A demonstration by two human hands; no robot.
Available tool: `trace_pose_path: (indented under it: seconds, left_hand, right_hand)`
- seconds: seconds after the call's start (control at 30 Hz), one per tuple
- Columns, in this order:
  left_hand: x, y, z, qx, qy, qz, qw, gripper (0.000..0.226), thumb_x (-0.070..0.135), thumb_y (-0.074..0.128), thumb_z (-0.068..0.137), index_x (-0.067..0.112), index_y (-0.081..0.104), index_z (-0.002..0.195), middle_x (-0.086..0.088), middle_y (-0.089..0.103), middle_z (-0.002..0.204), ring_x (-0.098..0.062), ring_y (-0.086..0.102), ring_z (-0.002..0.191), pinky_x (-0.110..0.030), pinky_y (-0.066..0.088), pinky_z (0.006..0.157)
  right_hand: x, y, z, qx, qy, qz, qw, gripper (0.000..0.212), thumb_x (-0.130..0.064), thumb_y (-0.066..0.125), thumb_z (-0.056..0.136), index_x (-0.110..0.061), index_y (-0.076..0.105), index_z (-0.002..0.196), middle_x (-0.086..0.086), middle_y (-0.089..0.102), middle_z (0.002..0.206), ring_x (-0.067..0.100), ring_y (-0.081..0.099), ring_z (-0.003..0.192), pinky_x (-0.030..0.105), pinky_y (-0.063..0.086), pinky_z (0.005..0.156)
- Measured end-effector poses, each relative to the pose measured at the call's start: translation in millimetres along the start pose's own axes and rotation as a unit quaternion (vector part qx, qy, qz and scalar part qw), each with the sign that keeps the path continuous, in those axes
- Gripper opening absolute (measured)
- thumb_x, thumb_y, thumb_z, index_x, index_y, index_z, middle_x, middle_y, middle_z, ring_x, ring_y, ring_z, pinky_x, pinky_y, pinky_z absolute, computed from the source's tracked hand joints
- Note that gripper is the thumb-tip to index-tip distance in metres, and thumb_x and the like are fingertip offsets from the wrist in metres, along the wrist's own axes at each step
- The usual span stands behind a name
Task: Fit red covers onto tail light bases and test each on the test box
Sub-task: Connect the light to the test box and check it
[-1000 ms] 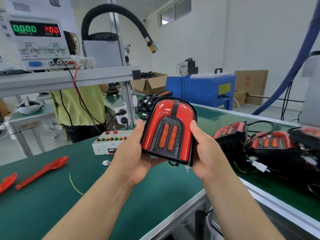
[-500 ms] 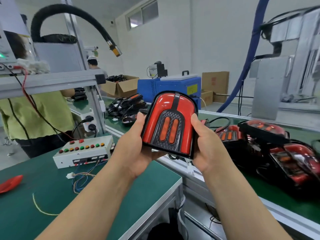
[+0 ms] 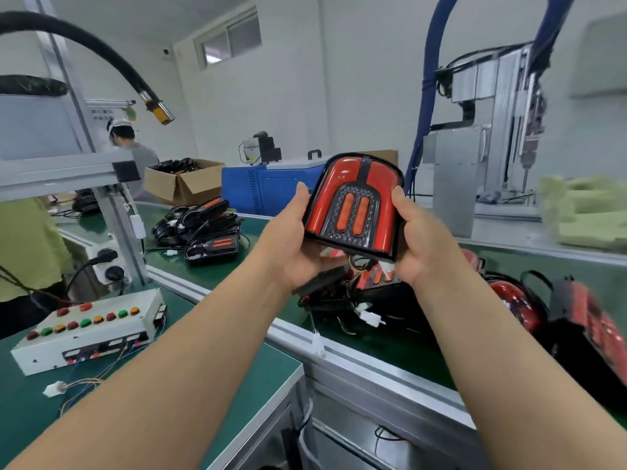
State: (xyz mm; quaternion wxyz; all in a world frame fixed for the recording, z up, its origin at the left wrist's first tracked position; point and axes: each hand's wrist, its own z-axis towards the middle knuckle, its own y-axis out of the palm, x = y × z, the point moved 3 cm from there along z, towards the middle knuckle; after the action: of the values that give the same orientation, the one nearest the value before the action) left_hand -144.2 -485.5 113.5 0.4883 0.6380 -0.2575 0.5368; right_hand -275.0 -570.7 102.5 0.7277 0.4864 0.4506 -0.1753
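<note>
white metal: one test box (image 3: 88,330) sits at your left on the green mat (image 3: 203,385), with two rows of coloured buttons on top and loose wires (image 3: 84,385) with one white plug (image 3: 52,390) trailing in front. beyond it, one pile of lamps (image 3: 210,232) lies on the green belt (image 3: 264,232). at centre, your left hand (image 3: 291,245) grips the left edge of one tail light (image 3: 353,205) and your right hand (image 3: 417,245) grips its right edge, both thumbs by the red cover (image 3: 342,184); it hangs upright in the air above the belt. a second heap of lamps (image 3: 515,300), blurred, lies lower right. behind stand one open cardboard box (image 3: 183,184), one blue machine (image 3: 268,188) and white walls (image 3: 356,79).
</note>
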Motion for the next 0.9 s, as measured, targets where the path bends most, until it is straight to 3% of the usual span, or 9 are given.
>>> trace_pose_path:
  seconds: [0.13, 0.3, 0.47, 0.57, 0.67, 0.73, 0.8, 0.83, 0.9]
  left_hand:
    - [2, 19, 25, 0.022, 0.007, 0.025, 0.999, 0.052, 0.059, 0.034, 0.101, 0.018, 0.066, 0.110, -0.010, 0.074, 0.110, -0.027, 0.070, 0.103, -0.052, 0.058, 0.080]
    - [-11, 24, 46, 0.081, 0.017, 0.070, 0.994, 0.034, 0.047, 0.046, 0.102, 0.017, 0.061, 0.095, 0.000, 0.074, 0.069, -0.025, 0.069, 0.084, -0.044, 0.055, 0.083]
    - [-38, 23, 60, 0.089, 0.000, 0.125, 0.988, 0.049, 0.049, 0.043, 0.102, 0.007, 0.066, 0.092, -0.016, 0.074, 0.107, -0.033, 0.068, 0.107, -0.053, 0.048, 0.105]
    - [-45, 20, 68, 0.100, 0.002, 0.158, 0.982, 0.051, 0.052, 0.041, 0.101, 0.012, 0.069, 0.088, -0.012, 0.076, 0.097, -0.030, 0.071, 0.096, -0.046, 0.053, 0.098]
    - [-52, 17, 73, 0.115, 0.010, 0.204, 0.972, 0.051, 0.056, 0.037, 0.101, 0.017, 0.064, 0.082, -0.003, 0.072, 0.080, -0.022, 0.065, 0.076, -0.031, 0.051, 0.077]
    - [-57, 15, 76, 0.118, 0.013, 0.215, 0.970, 0.051, 0.056, 0.034, 0.102, 0.018, 0.064, 0.084, -0.004, 0.071, 0.085, -0.021, 0.062, 0.077, -0.031, 0.049, 0.076]
    - [-59, 15, 75, 0.124, 0.022, 0.222, 0.967, 0.050, 0.056, 0.032, 0.102, 0.018, 0.062, 0.086, -0.003, 0.069, 0.090, -0.018, 0.059, 0.077, -0.030, 0.045, 0.071]
    - [-60, 14, 75, 0.125, 0.027, 0.233, 0.964, 0.051, 0.056, 0.031, 0.102, 0.016, 0.060, 0.088, 0.001, 0.065, 0.091, -0.016, 0.057, 0.078, -0.030, 0.043, 0.069]
    - [-62, 12, 76, 0.122, 0.035, 0.248, 0.960, 0.047, 0.057, 0.028, 0.103, 0.019, 0.056, 0.101, 0.008, 0.057, 0.091, -0.012, 0.052, 0.082, -0.031, 0.037, 0.075]
  right_hand:
    - [-14, -14, 24, 0.035, -0.016, 0.000, 0.999, 0.029, -0.036, 0.052, 0.101, -0.011, 0.067, 0.103, 0.007, 0.078, 0.089, 0.023, 0.076, 0.079, 0.039, 0.060, 0.055]
    - [-11, -28, 49, 0.090, 0.009, -0.041, 0.995, 0.026, -0.035, 0.056, 0.099, -0.010, 0.064, 0.103, 0.012, 0.075, 0.097, 0.024, 0.075, 0.075, 0.038, 0.060, 0.057]
    - [-3, -31, 65, 0.119, 0.042, -0.073, 0.989, 0.027, -0.031, 0.060, 0.098, -0.007, 0.060, 0.109, 0.012, 0.071, 0.091, 0.022, 0.073, 0.060, 0.032, 0.054, 0.040]
    - [1, -36, 76, 0.134, 0.062, -0.132, 0.980, 0.024, -0.025, 0.056, 0.100, -0.007, 0.058, 0.116, 0.013, 0.070, 0.101, 0.027, 0.071, 0.082, 0.037, 0.060, 0.056]
    - [6, -39, 80, 0.152, 0.072, -0.209, 0.963, 0.028, -0.011, 0.050, 0.098, -0.006, 0.053, 0.126, 0.015, 0.066, 0.114, 0.030, 0.066, 0.103, 0.045, 0.059, 0.082]
    - [8, -41, 81, 0.155, 0.024, -0.268, 0.951, 0.034, -0.008, 0.048, 0.098, 0.000, 0.054, 0.130, 0.013, 0.060, 0.103, 0.022, 0.062, 0.082, 0.024, 0.058, 0.063]
    - [10, -40, 82, 0.155, -0.017, -0.296, 0.942, 0.033, -0.007, 0.048, 0.097, 0.003, 0.056, 0.128, 0.008, 0.053, 0.090, 0.013, 0.049, 0.063, 0.013, 0.043, 0.037]
    - [10, -38, 82, 0.149, -0.028, -0.324, 0.934, 0.031, -0.008, 0.049, 0.097, 0.000, 0.059, 0.125, 0.004, 0.050, 0.082, 0.012, 0.047, 0.062, 0.012, 0.040, 0.037]
    - [8, -30, 77, 0.142, 0.016, -0.430, 0.892, 0.021, -0.017, 0.057, 0.095, -0.007, 0.063, 0.112, -0.001, 0.044, 0.071, 0.018, 0.050, 0.070, 0.018, 0.044, 0.056]
